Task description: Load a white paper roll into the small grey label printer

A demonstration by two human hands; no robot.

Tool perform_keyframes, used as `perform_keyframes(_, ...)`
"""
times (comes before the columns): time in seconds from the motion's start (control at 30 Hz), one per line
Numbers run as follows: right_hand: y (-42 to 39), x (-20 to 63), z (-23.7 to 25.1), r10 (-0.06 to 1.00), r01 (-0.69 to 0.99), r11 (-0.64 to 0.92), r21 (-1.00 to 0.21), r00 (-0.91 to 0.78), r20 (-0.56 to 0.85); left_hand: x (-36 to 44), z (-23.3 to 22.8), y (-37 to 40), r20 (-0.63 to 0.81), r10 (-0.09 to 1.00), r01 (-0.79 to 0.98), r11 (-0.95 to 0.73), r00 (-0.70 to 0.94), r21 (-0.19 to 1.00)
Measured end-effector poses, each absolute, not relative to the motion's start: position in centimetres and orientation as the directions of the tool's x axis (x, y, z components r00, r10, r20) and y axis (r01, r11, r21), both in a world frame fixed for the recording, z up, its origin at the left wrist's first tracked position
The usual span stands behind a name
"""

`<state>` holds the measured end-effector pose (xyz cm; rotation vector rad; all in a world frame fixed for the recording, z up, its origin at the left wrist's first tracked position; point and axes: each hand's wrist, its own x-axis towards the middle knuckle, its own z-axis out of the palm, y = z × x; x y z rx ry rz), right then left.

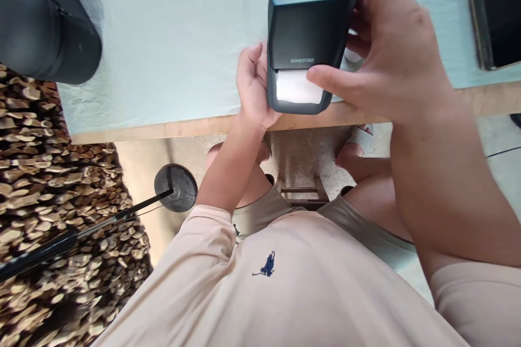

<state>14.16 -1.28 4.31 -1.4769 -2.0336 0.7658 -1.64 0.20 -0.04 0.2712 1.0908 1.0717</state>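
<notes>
A black label printer (311,27) with a NIIMBOT-like mark on its front is held up over the table's near edge. White label paper (297,87) shows in the opening at its lower front. My left hand (254,87) is closed around the printer's left side and underside, some fingers hidden behind it. On the other side, my right hand (378,49) has its fingers curled at the printer's right edge. Its thumb lies across the front, at the upper right of the label paper. Something small and white shows behind the right fingers, too covered to name.
A pale sheet covers the wooden-edged table (171,65). A dark rounded container (52,21) stands at the far left, and a dark flat framed object (499,11) lies at the right. Below are stacked firewood (73,200), a stand with a round base (176,187) and a wooden stool (303,192).
</notes>
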Motion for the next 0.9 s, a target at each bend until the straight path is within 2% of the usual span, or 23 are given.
perform_keyframes(0.07, -1.3, 14.6, 5.0, 0.959, 0.733, 0.273, -0.623, -0.254, 0.122, -1.6, 0.3, 0.0, -0.418, 0.891, -0.497, 0.448, 0.177, 0.744)
perform_keyframes(0.13, -1.4, 14.6, 5.5, 0.969, 0.79, 0.232, -0.567, -0.138, 0.203, -1.5, 0.4, -0.2, -0.301, 0.904, -0.443, 0.413, 0.303, 0.796)
perform_keyframes(0.17, -1.5, 14.5, 5.7, 0.965, 0.786, 0.205, -0.583, -0.061, 0.256, -1.3, 0.4, -0.2, -0.265, 0.901, -0.432, 0.403, 0.344, 0.807)
perform_keyframes(0.23, -1.6, 14.1, 5.6, 0.935, 0.699, 0.196, -0.688, 0.077, 0.345, -1.1, 0.2, -0.3, -0.231, 0.894, -0.431, 0.395, 0.384, 0.811)
perform_keyframes(0.3, -1.4, 13.8, 5.4, 0.894, 0.571, 0.253, -0.781, 0.17, 0.414, -0.9, 0.0, -0.2, -0.248, 0.888, -0.438, 0.414, 0.388, 0.798)
perform_keyframes(0.37, -1.1, 13.7, 5.1, 0.875, 0.527, 0.274, -0.805, 0.21, 0.435, -0.8, -0.2, -0.2, -0.271, 0.883, -0.444, 0.433, 0.383, 0.785)
perform_keyframes(0.4, -1.0, 13.8, 5.0, 0.877, 0.569, 0.26, -0.78, 0.199, 0.437, -0.8, -0.2, -0.2, -0.279, 0.881, -0.444, 0.44, 0.383, 0.78)
perform_keyframes(0.5, -0.8, 14.2, 5.0, 0.936, 0.774, 0.217, -0.595, 0.007, 0.351, -0.9, -0.3, -0.2, -0.299, 0.877, -0.428, 0.451, 0.376, 0.783)
perform_keyframes(0.6, -1.0, 14.2, 5.1, 0.971, 0.868, 0.213, -0.45, -0.138, 0.193, -1.0, -0.3, -0.1, -0.285, 0.869, -0.407, 0.451, 0.405, 0.794)
perform_keyframes(0.77, -1.4, 13.6, 5.2, 0.995, 0.975, 0.047, -0.218, -0.066, -0.08, -0.8, -0.2, -0.3, -0.254, 0.889, -0.384, 0.403, 0.382, 0.831)
perform_keyframes(0.9, -1.5, 13.6, 5.2, 0.995, 0.978, 0.018, -0.208, -0.038, -0.092, -0.5, 0.0, -0.6, -0.241, 0.902, -0.437, 0.39, 0.357, 0.81)
